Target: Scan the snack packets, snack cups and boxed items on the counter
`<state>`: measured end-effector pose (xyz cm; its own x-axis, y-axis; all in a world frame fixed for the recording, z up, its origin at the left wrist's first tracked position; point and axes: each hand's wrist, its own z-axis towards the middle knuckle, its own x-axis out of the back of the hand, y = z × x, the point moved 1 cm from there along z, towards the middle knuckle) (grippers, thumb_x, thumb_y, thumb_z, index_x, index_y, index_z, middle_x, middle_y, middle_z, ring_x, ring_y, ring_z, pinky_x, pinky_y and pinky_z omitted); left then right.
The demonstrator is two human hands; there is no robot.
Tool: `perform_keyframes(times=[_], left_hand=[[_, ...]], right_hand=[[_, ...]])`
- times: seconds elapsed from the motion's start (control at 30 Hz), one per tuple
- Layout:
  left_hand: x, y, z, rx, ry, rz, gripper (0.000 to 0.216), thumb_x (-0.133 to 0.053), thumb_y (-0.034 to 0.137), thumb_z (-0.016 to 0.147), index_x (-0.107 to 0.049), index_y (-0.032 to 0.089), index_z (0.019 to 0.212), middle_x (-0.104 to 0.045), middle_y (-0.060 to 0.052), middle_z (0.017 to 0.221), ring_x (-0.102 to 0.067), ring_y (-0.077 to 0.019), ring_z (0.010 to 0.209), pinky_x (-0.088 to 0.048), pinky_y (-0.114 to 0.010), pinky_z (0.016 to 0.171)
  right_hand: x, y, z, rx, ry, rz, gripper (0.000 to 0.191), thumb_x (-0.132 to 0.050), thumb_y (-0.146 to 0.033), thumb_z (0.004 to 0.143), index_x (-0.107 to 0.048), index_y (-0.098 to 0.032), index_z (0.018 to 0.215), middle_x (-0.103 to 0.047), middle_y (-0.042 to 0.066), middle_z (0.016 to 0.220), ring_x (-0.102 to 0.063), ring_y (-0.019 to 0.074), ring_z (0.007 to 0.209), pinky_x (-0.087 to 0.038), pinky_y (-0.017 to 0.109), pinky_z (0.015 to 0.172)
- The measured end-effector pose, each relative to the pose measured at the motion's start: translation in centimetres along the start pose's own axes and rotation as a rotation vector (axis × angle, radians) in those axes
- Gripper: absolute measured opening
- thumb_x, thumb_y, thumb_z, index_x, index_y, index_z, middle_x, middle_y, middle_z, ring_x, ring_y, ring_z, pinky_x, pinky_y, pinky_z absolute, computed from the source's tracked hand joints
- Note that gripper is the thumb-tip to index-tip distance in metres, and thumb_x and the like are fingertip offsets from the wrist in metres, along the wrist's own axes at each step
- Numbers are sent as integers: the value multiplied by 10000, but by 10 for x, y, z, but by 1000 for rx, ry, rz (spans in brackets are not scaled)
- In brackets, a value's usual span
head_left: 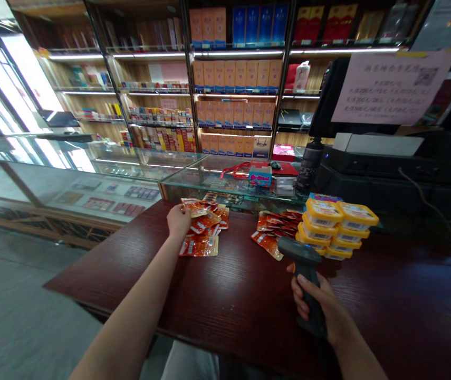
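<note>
— Left hand (179, 220): reaching out over the dark red counter (225, 306), fingers curled onto the top of the left pile of orange snack packets (204, 228), pinching one packet at its upper edge. Closed lightly rather than clenched; thumb hidden behind the packet, so hard telling how firm the hold is.

— And lying where, that pile?

— Sitting on the counter at its far edge, just in front of the glass display case (225, 184), fanning out loosely, packets overlapping one another.

— Right hand (320, 309)?

— Wrapping fully around the grip of a dark barcode scanner (304, 274), fingers closed tight on the handle, holding it upright just above the counter near the front edge. Scanner head pointing away, toward the second pile of orange packets (275, 229).

— Touching that pile?

— Not touching; hovering near, with the head overlapping the pile's near corner only from this angle.

— Anything beside it?

— Stacked yellow-lidded tubs (338, 228), standing in two columns just right of the second pile, touching or nearly touching it. Behind them, sitting on the glass case: a small blue and pink box (260, 176), a red lanyard (235, 170), a dark bottle (309, 166). Further right, a black register unit (399, 158) carrying a screen with a pink paper notice (389, 87) taped over its back.

— Background?

— Lit shelves (235, 79) lining the far wall, holding rows of orange, blue and red boxes. Print too small for reading.
</note>
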<state>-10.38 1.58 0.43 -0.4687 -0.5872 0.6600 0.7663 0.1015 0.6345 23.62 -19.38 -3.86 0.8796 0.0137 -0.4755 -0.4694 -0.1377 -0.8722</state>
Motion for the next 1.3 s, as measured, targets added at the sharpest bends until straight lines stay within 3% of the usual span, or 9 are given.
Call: perform_keyframes(times=[0.17, 0.3, 0.5, 0.6, 0.73, 0.9, 1.0, 1.13, 1.3], left_hand=[[5, 8, -10, -150, -46, 309, 329, -430, 318, 846, -713, 152, 879, -690, -135, 898, -621, -270, 904, -429, -330, 804], [0, 9, -16, -211, -102, 395, 376, -408, 351, 863, -723, 152, 815, -668, -147, 893, -590, -283, 947, -415, -365, 871], [-7, 9, -27, -119, -165, 354, 381, -422, 413, 864, -692, 187, 1010, -584, -183, 1094, -493, -361, 1087, -421, -457, 857], [-5, 22, -39, -133, -113, 329, 349, -445, 391, 859, -662, 196, 1049, -520, -186, 1164, -480, -361, 1074, -424, -466, 848], [-11, 48, -68, -309, -48, 286, 322, -461, 352, 865, -626, 217, 1105, -491, -154, 1155, -429, -340, 1121, -371, -451, 937], [-43, 80, -118, -564, -291, 144, 272, -504, 332, 857, -622, 243, 1085, -504, -93, 1131, -437, -263, 1112, -319, -398, 996], [-67, 95, -140, -526, -407, 140, 349, -545, 468, 819, -632, 215, 1043, -519, -103, 1080, -454, -269, 1072, -344, -391, 949], [-88, 113, -150, -408, -413, 194, 516, -595, 635, 704, -631, 178, 941, -538, -143, 1065, -458, -323, 1076, -369, -408, 885], [-91, 119, -139, -312, -402, 156, 491, -739, 555, 574, -610, 162, 838, -591, -148, 1030, -514, -315, 1042, -401, -368, 829]], right_hand=[[2, 1, 2, 9, -27, 15, 328, -726, -392, 759, -578, -211, 988, -499, -71, 599, -394, 36, 384, -340, 160, 340], [2, 1, 2, -1, -23, 16, 342, -732, -393, 751, -577, -211, 994, -498, -72, 600, -398, 31, 383, -337, 156, 345], [1, -2, 2, 18, -4, 21, 344, -735, -403, 741, -585, -204, 979, -496, -70, 587, -399, 37, 382, -337, 162, 342], [2, -2, 4, 22, -2, 33, 351, -739, -400, 737, -585, -197, 978, -503, -69, 578, -402, 42, 376, -341, 165, 335], [3, -2, 6, 32, -2, 49, 353, -736, -396, 743, -581, -190, 985, -507, -67, 584, -400, 44, 379, -344, 164, 333], [1, -4, 4, 39, 5, 44, 326, -729, -388, 751, -585, -205, 979, -509, -68, 590, -405, 47, 393, -346, 161, 343], [1, -4, 4, 40, 2, 48, 312, -725, -384, 755, -589, -203, 970, -511, -70, 588, -407, 44, 389, -353, 159, 343], [3, -3, 7, 37, -4, 52, 315, -725, -382, 757, -581, -200, 971, -515, -70, 587, -408, 42, 382, -353, 154, 340], [6, -1, 9, 41, -15, 70, 314, -729, -378, 752, -576, -201, 962, -519, -72, 579, -417, 48, 375, -347, 159, 337]])
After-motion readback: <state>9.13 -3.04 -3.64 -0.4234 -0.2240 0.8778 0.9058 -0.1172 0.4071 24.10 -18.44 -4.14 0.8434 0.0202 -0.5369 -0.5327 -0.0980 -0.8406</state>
